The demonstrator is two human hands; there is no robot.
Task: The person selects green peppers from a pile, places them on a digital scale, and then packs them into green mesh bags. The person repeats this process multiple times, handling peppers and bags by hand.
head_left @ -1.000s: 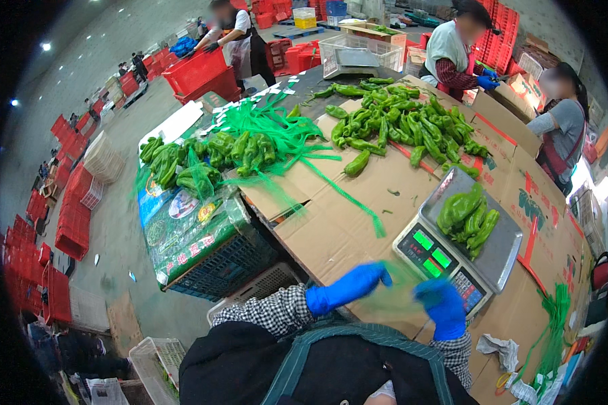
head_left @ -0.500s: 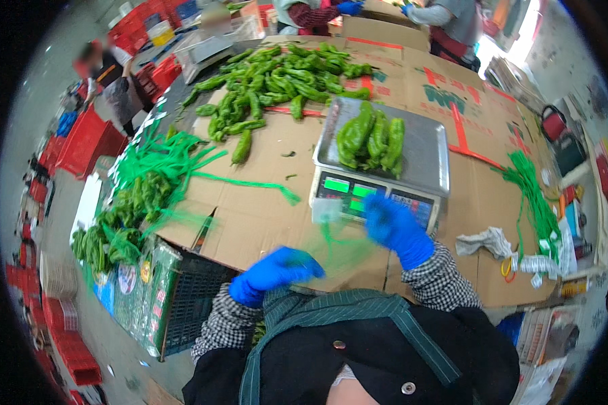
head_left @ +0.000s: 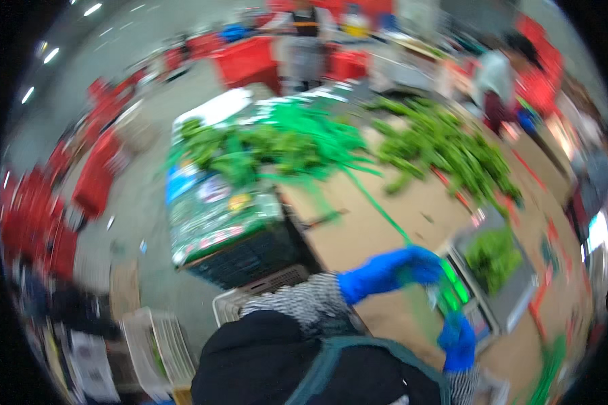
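My left hand (head_left: 393,273), in a blue glove, reaches across in front of the scale (head_left: 479,320) with its fingers curled. Below it and closer to me, my right hand (head_left: 457,343), also gloved in blue, has its fingers drawn together. Between the two hands hangs a thin green mesh bag (head_left: 419,314), smeared by motion, and both seem closed on it. A small whitish tag (head_left: 434,295) shows beside the left fingers. Several green peppers (head_left: 493,260) lie on the scale's metal pan, just beyond my hands. The scale's display glows green.
A large heap of green peppers (head_left: 446,148) covers the far part of the cardboard-topped table (head_left: 358,223). Left of it lie green mesh bags (head_left: 317,131) and filled bags (head_left: 243,152) on a dark crate (head_left: 250,243). Co-workers stand beyond; red crates (head_left: 94,175) line the left.
My view has swung to the left, so the scale now appears at the lower right. My hands have come nearer each other, with the mesh bag still between them.
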